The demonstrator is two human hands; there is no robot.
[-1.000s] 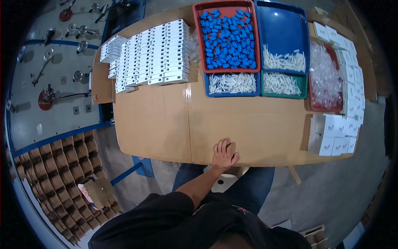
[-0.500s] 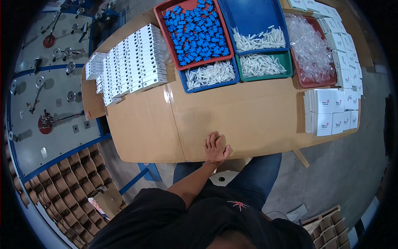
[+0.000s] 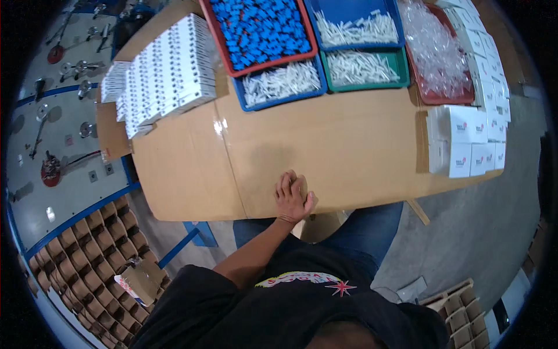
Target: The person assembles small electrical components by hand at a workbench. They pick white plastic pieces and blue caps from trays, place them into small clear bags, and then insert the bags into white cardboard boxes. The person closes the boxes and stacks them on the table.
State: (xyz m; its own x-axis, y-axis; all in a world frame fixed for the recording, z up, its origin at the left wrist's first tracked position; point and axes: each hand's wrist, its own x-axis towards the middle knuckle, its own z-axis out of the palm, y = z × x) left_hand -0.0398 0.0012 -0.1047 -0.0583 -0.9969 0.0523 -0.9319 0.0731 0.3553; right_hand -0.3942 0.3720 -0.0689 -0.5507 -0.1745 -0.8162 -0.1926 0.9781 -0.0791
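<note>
One hand (image 3: 292, 198) on table (image 3: 349, 145), other unseen

- Left hand (image 3: 293, 196): flat, palm down, fingers together, resting on the bare brown cardboard-covered surface (image 3: 349, 145) near its front edge, holding nothing.

A packing or assembly workshop, by every sign. Cardboard-covered counter (image 3: 349, 145) loaded with sorted stock: red tray (image 3: 256, 32) of small blue parts, blue trays (image 3: 282, 81) and a green tray (image 3: 363, 67) of white pieces, another red tray (image 3: 436, 55) of clear plastic bits. Rows of small white boxes (image 3: 168, 72) stacked at the left end, more white cartons (image 3: 468, 136) at the right. Gridded cardboard dividers (image 3: 81, 262) piled on the bare concrete floor (image 3: 482, 232). Metal tools and fittings (image 3: 52, 110) laid out on a grey bench with blue edging, off to the left.
</note>
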